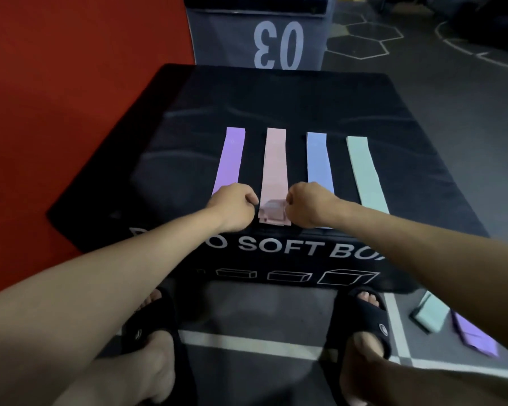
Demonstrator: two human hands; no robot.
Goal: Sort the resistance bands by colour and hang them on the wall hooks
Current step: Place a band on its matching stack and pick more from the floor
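Nearest, two feet in black slides, the left slide [147, 323] and the right slide [361, 320], stand on the dark floor [247, 306] across a white painted line [247, 345]. On the floor to the right lie a mint band [428, 315] and, just beside it, a purple floor band [475, 335], both off the box.

In front of the feet is a black soft plyo box [188, 112], its near face printed with white lettering [279, 248] and box outlines. On its top four resistance bands lie flat, side by side and apart, running away from the person: a purple band [230, 159], a pink band [274, 168], a pale blue band [319, 159] and a mint green band [364, 171].

Both hands are at the near end of the pink band, where it is bunched into folds. The left hand [232, 205] has its fingers curled at the band's left edge, the right hand [305, 203] has its curled at the right edge; each seems to pinch the fabric, though the fingertips are hidden.

Beyond the box stands a grey block [232, 39] marked 03, with a red wall [71, 83] on the left and white hexagon floor markings [361, 39] on the right
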